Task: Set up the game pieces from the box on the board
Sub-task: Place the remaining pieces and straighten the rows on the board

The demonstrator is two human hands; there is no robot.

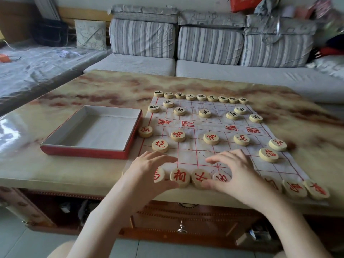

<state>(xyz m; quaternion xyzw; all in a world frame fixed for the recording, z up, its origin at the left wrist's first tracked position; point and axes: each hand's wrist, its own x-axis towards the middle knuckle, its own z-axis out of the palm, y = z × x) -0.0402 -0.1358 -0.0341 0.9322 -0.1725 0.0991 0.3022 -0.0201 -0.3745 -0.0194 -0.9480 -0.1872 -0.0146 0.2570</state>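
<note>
A white cloth board [193,146] with red grid lines lies on the table. Round wooden pieces with black characters [204,113] fill its far rows; pieces with red characters [211,139] stand on the near half. Along the near edge runs a row of red-marked pieces [180,177]. My left hand [149,174] rests over the left end of that row, fingers curved around the pieces, partly covering one. My right hand [232,174] touches the middle pieces of the row, thumb against one [221,177], and hides others. The red box [93,131] at left has nothing inside.
The marble-patterned table [55,108] carries the box and board. A grey striped sofa [204,43] stands behind it. Below the near edge is a wooden drawer front with a key [182,228]. Bags are piled at the sofa's right end.
</note>
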